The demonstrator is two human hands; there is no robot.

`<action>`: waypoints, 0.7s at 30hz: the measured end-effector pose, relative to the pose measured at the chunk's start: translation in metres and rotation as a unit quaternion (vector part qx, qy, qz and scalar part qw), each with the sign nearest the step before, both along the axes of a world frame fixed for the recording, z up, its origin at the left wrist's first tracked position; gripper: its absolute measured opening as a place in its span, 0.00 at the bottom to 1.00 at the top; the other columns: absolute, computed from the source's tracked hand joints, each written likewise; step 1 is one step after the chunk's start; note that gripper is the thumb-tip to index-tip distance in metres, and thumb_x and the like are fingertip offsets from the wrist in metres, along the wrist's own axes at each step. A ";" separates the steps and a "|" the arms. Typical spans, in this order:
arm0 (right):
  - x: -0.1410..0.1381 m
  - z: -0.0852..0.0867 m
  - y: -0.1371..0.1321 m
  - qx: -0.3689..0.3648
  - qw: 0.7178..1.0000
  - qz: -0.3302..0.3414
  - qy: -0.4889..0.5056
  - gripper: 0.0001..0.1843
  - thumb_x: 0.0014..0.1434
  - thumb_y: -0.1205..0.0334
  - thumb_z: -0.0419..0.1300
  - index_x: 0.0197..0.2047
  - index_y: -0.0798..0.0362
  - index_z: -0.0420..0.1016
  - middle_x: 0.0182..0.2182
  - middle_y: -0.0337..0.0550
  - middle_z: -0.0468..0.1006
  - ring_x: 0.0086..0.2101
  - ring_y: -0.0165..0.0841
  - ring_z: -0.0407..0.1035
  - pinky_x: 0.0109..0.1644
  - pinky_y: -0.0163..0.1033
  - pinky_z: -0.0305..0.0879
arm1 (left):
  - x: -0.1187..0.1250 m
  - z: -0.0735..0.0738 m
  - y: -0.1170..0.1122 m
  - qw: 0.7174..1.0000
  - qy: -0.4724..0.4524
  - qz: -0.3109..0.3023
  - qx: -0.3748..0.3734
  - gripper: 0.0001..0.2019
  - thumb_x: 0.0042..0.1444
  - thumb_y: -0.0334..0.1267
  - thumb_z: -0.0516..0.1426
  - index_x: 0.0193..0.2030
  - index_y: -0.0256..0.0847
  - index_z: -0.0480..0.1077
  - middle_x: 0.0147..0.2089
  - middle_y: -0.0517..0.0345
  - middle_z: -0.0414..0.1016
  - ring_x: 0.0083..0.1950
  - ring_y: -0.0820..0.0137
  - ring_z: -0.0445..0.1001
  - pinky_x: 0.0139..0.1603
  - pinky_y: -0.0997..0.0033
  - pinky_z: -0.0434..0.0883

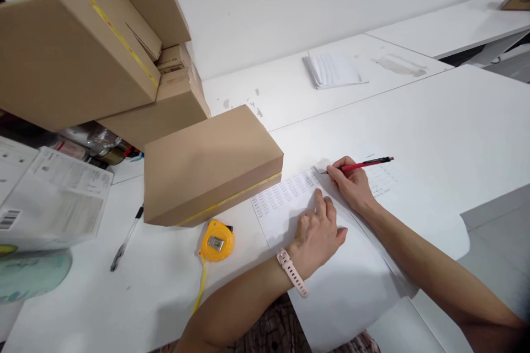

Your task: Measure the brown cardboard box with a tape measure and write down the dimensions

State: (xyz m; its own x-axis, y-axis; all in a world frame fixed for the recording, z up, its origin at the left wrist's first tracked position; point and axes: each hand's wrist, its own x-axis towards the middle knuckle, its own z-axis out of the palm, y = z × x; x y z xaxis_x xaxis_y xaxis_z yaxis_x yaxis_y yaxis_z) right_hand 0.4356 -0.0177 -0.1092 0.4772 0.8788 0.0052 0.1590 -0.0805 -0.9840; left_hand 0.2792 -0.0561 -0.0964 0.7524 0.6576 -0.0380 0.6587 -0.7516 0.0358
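My right hand point(351, 182) is closed round a red pen point(364, 164), its tip touching a white printed sheet point(285, 198) that lies on the white table point(434, 121). My left hand point(318, 234), with a pink watch strap at the wrist, rests flat on the same sheet, fingers stretched out and holding the paper down. Rows of small print run across the upper part of the sheet, just under the pen tip.
A flat cardboard box with yellow strap point(211, 168) lies left of the sheet, with larger boxes point(83, 49) stacked behind it. A yellow tape measure point(217, 241), a black pen point(126, 240) and printed papers point(53, 198) lie at the left. A folded paper stack point(333, 70) lies far back.
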 end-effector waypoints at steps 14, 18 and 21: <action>-0.010 -0.006 -0.007 -0.023 0.992 0.096 -0.074 0.13 0.59 0.54 0.63 0.29 0.49 0.64 0.21 0.32 0.60 0.23 0.28 0.54 0.27 0.37 0.52 | 0.001 -0.002 -0.006 1.000 -0.010 0.029 -0.006 0.36 0.67 0.53 0.53 0.69 0.22 0.58 0.69 0.23 0.60 0.38 0.62 0.79 0.34 0.66 0.77; -0.006 -0.007 -0.007 -0.022 0.990 0.110 -0.085 0.13 0.60 0.55 0.61 0.29 0.49 0.64 0.22 0.33 0.60 0.24 0.28 0.54 0.27 0.37 0.51 | 0.000 0.000 -0.007 1.000 -0.008 0.026 0.014 0.36 0.67 0.54 0.52 0.70 0.23 0.59 0.69 0.24 0.61 0.35 0.64 0.79 0.32 0.67 0.76; -0.005 -0.009 -0.007 -0.019 0.989 0.118 -0.088 0.13 0.61 0.54 0.61 0.29 0.49 0.64 0.22 0.33 0.60 0.24 0.28 0.54 0.27 0.37 0.51 | 0.000 0.001 -0.007 0.999 -0.009 0.027 0.016 0.36 0.67 0.54 0.52 0.70 0.23 0.59 0.69 0.25 0.62 0.35 0.65 0.79 0.33 0.67 0.77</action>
State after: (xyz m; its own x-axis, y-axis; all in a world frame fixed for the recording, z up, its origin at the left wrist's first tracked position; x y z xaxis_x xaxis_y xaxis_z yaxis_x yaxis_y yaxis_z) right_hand 0.4309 -0.0249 -0.1182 0.2526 0.9670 0.0338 0.3456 -0.0575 -0.9366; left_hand 0.2793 -0.0627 -0.0954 0.7157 0.6984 -0.0033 0.6983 -0.7154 0.0245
